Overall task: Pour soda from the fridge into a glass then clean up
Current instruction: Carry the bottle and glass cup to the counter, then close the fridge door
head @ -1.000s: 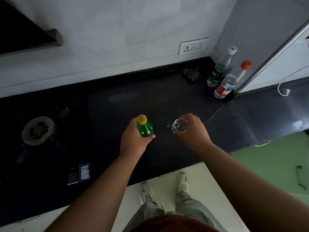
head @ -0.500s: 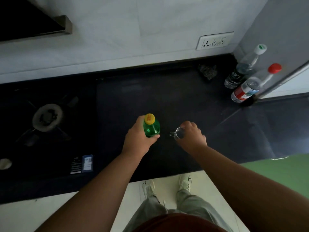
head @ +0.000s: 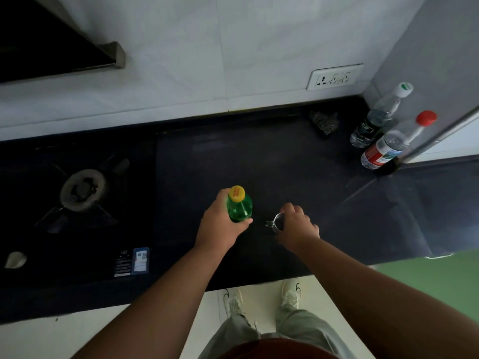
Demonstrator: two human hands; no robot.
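Observation:
A green soda bottle (head: 239, 207) with a yellow cap stands upright over the dark counter (head: 285, 164), and my left hand (head: 220, 225) is wrapped around its body. To its right is a small clear glass (head: 277, 222) with a handle on its left side, low on the counter. My right hand (head: 298, 226) covers the glass from the right and grips it, hiding most of it. The bottle and the glass are a short gap apart. The bottle's cap is on.
A gas hob (head: 83, 189) lies on the left of the counter. Two capped water bottles (head: 381, 117) (head: 394, 142) stand at the back right by a grey panel, a dark scrubber (head: 325, 121) beside them. A wall socket (head: 334, 77) sits above. My feet are below the counter edge.
Both hands have come lower toward the counter with the bottle and the glass. My view has shifted left, so the hob shows more fully.

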